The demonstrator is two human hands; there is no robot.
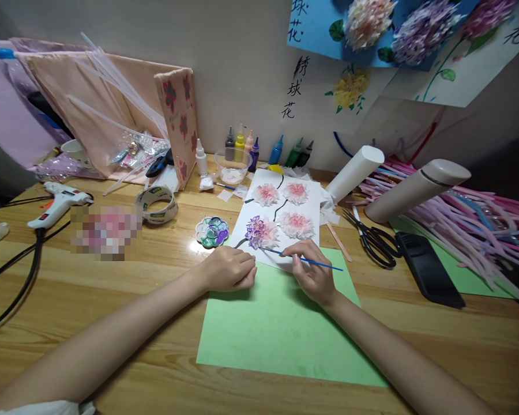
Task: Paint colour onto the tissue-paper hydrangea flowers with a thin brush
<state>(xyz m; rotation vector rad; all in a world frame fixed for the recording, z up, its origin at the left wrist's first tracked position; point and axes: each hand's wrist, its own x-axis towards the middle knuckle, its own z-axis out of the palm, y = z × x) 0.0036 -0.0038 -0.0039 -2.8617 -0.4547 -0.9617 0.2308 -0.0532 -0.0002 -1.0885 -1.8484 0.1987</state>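
Observation:
My right hand (313, 271) pinches a thin blue paintbrush (324, 265), its tip at the lower left flower (263, 231) on a white sheet (266, 178). That flower is purple on its left part and pale pink on the rest. Three other raised flowers on the sheet are pink and white, with dark painted stems. My left hand (230, 268) rests as a loose fist at the sheet's lower left corner, and nothing shows in it. Just beyond it lies a flower-shaped palette (213, 231) with green, white and purple paint. Green paper (277, 328) lies under both hands.
Several paint bottles (239, 143) and a clear plastic cup (232, 165) stand along the wall. To the left are a tape roll (156, 204) and a glue gun (56, 204). Scissors (376, 239), a black phone-like object (430, 270), two cylinders and pipe cleaners (471, 225) lie right.

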